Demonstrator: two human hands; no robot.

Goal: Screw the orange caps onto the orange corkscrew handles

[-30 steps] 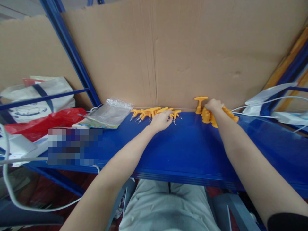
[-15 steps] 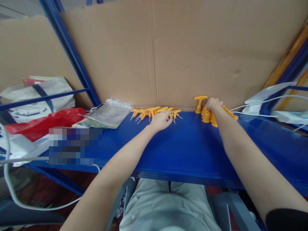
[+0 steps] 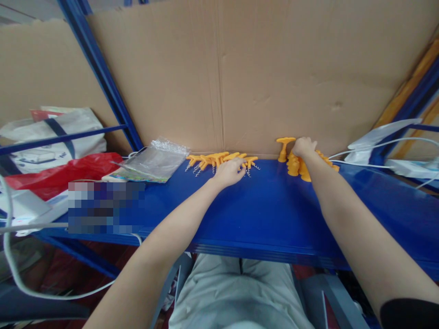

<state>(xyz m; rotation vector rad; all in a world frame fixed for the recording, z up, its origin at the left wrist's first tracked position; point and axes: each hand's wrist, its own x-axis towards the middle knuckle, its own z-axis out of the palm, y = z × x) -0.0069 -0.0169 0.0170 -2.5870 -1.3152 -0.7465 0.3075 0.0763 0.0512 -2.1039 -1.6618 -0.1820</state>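
Note:
Yellow corkscrew handles (image 3: pixel 206 160) with bare metal spirals lie in a pile against the cardboard. My left hand (image 3: pixel 229 172) rests on the right part of this pile, fingers curled, with a bit of yellow handle showing between thumb and fingers. Farther right, several yellow corkscrew bases (image 3: pixel 293 167) stand close together in rows. Over their back rows bends my right hand (image 3: pixel 303 146), closed; its fingertips and whatever they hold are mostly hidden. One assembled T-shaped corkscrew (image 3: pixel 284 147) stands upright just left of the right hand.
The blue shelf (image 3: pixel 254 214) is backed by a cardboard sheet (image 3: pixel 274 68). On the left lie a clear plastic bag (image 3: pixel 154 162), a red bag (image 3: pixel 68 173) and a white bag (image 3: pixel 61 141). White cables (image 3: pixel 363 162) and white plastic lie at the right.
Both hands stay almost in the same places. The right hand's fingers shift slightly over the bases; the view moves very little.

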